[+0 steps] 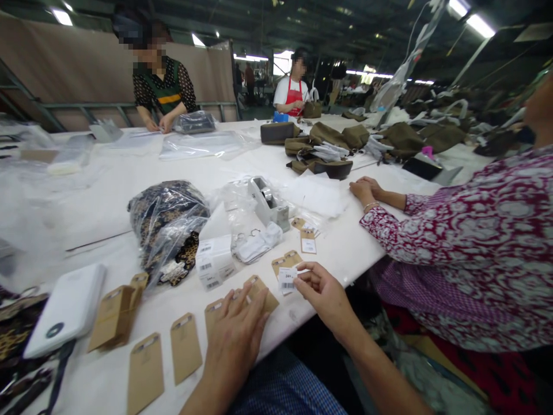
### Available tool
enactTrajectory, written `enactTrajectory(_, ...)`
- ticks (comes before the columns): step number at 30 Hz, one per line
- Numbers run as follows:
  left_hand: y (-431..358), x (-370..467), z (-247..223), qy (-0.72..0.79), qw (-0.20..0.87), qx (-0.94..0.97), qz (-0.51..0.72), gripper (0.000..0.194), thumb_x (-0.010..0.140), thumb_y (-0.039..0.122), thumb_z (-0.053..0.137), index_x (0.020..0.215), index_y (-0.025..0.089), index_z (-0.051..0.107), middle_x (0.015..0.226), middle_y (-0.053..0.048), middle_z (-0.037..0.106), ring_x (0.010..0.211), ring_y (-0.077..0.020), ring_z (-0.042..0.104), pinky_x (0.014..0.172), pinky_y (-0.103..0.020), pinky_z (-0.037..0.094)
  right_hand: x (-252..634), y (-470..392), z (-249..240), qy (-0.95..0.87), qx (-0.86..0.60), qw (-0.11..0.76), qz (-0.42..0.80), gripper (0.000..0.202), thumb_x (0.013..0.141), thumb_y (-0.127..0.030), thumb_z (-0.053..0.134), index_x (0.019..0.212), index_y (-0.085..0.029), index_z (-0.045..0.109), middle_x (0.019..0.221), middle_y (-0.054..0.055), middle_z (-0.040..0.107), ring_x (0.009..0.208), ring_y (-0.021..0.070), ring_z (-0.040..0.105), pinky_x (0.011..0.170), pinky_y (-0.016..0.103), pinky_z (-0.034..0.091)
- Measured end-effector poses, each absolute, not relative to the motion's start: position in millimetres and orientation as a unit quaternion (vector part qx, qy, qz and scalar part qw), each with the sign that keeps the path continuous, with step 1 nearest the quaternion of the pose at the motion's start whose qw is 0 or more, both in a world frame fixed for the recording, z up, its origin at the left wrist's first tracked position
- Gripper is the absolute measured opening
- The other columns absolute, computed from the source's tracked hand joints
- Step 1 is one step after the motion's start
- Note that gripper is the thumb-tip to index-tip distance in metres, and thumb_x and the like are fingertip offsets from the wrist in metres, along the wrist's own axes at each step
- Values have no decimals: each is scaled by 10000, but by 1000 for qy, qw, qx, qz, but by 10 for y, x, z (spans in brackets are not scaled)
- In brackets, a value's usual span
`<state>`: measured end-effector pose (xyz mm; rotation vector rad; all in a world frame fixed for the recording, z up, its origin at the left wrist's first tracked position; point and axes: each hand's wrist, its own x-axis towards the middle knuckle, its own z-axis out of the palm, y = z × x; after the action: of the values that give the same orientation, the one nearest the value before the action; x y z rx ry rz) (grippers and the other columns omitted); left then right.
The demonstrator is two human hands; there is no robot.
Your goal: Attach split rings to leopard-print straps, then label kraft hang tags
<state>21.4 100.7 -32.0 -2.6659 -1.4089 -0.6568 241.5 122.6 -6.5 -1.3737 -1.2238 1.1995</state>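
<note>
My right hand [326, 297] pinches a white barcode label [286, 279] by its right edge, over a brown kraft hang tag [283, 262]. Fingers stretched out, my left hand [237, 328] lies flat across more kraft tags [265, 295], partly covering them. To its left, two single tags, one nearer [146, 372] and one farther [186, 349], rest on the table. A folded strip of barcode labels [213, 262] stands just beyond my left fingers. Farther right lies a tag with a label on it [308, 242].
A bundle of tags [113, 317] sits beside a white power bank [64, 311]. Beyond are a plastic-wrapped leopard-print item [168, 225] and a tape dispenser [268, 204]. A co-worker's patterned sleeve [432, 230] is close on my right. Olive bags [332, 135] and two other people occupy the far side.
</note>
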Motion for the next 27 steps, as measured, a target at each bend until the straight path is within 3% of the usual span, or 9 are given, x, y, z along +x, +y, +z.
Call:
enactTrajectory(8, 1092, 130, -351, -459, -15, -863, -212, 417, 936, 188, 498, 1348, 233, 535, 1265, -86, 685, 1290, -292, 541, 1041, -544, 459, 2381, 1241, -93, -525, -560, 390, 508, 243, 810, -316, 668, 998, -191, 579, 766, -15, 661, 672, 139, 589, 645, 250, 425)
enactTrajectory(15, 1017, 26, -269, -522, -36, -794, -309, 267, 943, 287, 527, 1166, 235, 665, 1098, -68, 752, 1029, -247, 695, 855, -397, 576, 2320, 1360, -86, -584, -548, 308, 513, 132, 787, -237, 657, 904, -181, 633, 730, -22, 650, 640, 125, 586, 615, 222, 444)
enactTrajectory(27, 1002, 51, -331, -515, -53, -794, -318, 250, 960, 252, 508, 1159, 217, 655, 1064, -59, 753, 1019, -237, 677, 897, -394, 546, 2240, 1567, -59, -705, -529, 206, 424, 106, 798, -241, 640, 801, -195, 735, 710, 5, 711, 655, 155, 623, 595, 229, 431)
